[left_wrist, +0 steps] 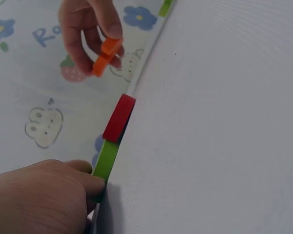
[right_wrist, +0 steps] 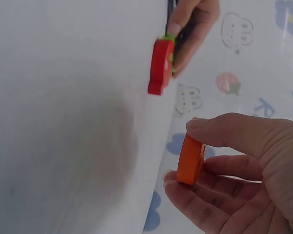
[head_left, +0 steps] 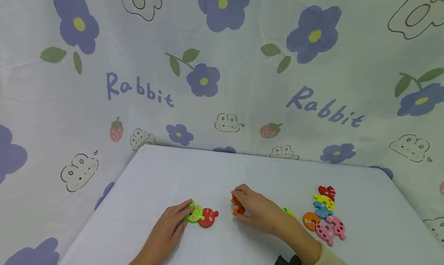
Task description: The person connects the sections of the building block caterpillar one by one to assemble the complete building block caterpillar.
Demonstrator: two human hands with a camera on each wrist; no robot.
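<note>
My left hand [head_left: 168, 223] holds a green puzzle piece with a smiling face [head_left: 195, 213] by its left edge, thumb and fingers on either side. Joined to that piece's right side is a red puzzle piece marked 2 [head_left: 208, 217], both lying flat on the white table. To their right, my right hand [head_left: 258, 209] pinches an orange puzzle piece [head_left: 238, 206] between thumb and fingers. The right wrist view shows this orange piece [right_wrist: 190, 158] held on edge, raised off the tabletop. In the left wrist view the red piece [left_wrist: 119, 117] sits between both hands.
Right of my right arm lies a cluster of puzzle pieces: red [head_left: 327, 192], yellow [head_left: 324, 202], blue [head_left: 322, 210], orange marked 10 [head_left: 311, 221] and pink [head_left: 325, 232]. A green piece [head_left: 288, 212] is partly hidden behind the forearm. A patterned cloth [head_left: 229, 84] hangs behind the table.
</note>
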